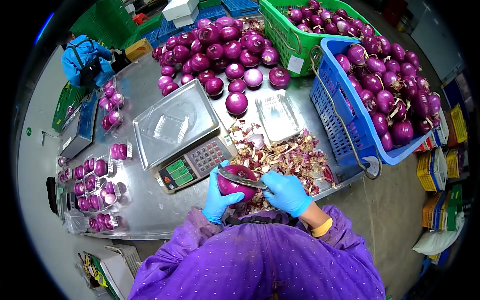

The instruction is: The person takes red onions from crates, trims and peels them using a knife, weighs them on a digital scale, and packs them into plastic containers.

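My left hand [218, 199] has its fingers bent part-open around one purple onion [228, 187], held up above the near side of the metal table [145, 216], while my right hand [290, 194] is closed round one knife [242, 180], its blade across the onion. Just beyond are one litter of peels [295, 155], one scale [199, 164] and one clear tray [279, 120]; two crates, one blue crate [345, 139] and one green crate [285, 44], hold too many onions [385, 100] to count
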Motion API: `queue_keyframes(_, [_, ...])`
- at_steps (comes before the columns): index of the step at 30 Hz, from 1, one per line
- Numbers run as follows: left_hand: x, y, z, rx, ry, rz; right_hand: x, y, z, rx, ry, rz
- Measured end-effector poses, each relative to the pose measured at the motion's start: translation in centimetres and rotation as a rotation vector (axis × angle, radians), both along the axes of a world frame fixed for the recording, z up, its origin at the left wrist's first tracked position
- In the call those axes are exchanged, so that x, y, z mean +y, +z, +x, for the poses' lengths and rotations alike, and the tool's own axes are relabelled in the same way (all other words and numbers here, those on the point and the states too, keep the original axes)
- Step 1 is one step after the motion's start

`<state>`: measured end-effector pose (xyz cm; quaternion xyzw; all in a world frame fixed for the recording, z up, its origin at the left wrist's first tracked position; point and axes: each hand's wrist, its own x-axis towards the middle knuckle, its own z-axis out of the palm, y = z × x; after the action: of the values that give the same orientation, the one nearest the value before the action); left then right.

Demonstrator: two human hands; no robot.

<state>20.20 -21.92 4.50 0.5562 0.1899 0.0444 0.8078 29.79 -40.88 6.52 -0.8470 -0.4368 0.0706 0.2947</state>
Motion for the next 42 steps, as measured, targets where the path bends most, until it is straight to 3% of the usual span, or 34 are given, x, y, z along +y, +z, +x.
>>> queue_keyframes(5, [0.7,0.8,-0.2,0.015,-0.020,0.041,1.0,-0.5,0.3,0.069,0.038,-0.055])
queue_keyframes(9, [1.2,-0.3,-0.9,0.009,-0.049,0.109,-1.1,-4.0,-0.3,0.119,0.001,-0.072])
queue_keyframes(16, [1.6,-0.6,-1.7,0.056,-0.168,-0.128,-2.2,-4.0,-1.4,0.201,0.033,0.009])
queue_keyframes(20, [1.3,0.9,-1.5,0.106,-0.293,-0.419,-1.4,-2.2,-0.7,0.213,0.131,0.011])
queue_keyframes(24, [1.2,-3.0,-2.4,0.260,-0.180,-0.664,-0.9,-1.7,-0.3,0.197,0.213,-0.039])
queue_keyframes(27, [1.7,-4.2,-3.0,0.159,-0.492,-1.085,-0.8,-2.1,-0.5,0.248,0.236,-0.012])
queue_keyframes(28, [1.5,-4.5,-3.1,0.191,-0.524,-0.975,-0.9,-2.4,-0.7,0.272,0.237,0.002])
queue_keyframes(30, [1.5,-5.4,-3.5,0.257,-0.509,-1.283,-1.7,-4.5,-0.9,0.329,0.190,-0.060])
queue_keyframes(32, [1.6,-6.1,-3.5,0.260,-0.543,-1.408,-3.2,-5.2,-1.3,0.372,0.101,-0.025])
queue_keyframes(34, [1.7,-6.5,-3.7,0.223,-0.633,-1.351,-3.8,-4.8,-1.4,0.446,0.045,0.033])
queue_keyframes(37, [1.2,-5.9,-3.9,0.278,-0.456,-1.280,-3.2,-5.3,-1.3,0.455,-0.063,0.229])
queue_keyframes(40, [2.9,-5.6,-3.1,0.321,-0.140,-0.821,-3.3,-6.3,-1.0,0.497,-0.226,0.248])
queue_keyframes(42, [6.3,-1.4,-1.3,0.101,-0.129,-0.466,-4.4,-8.1,-1.4,0.540,-0.295,0.223])
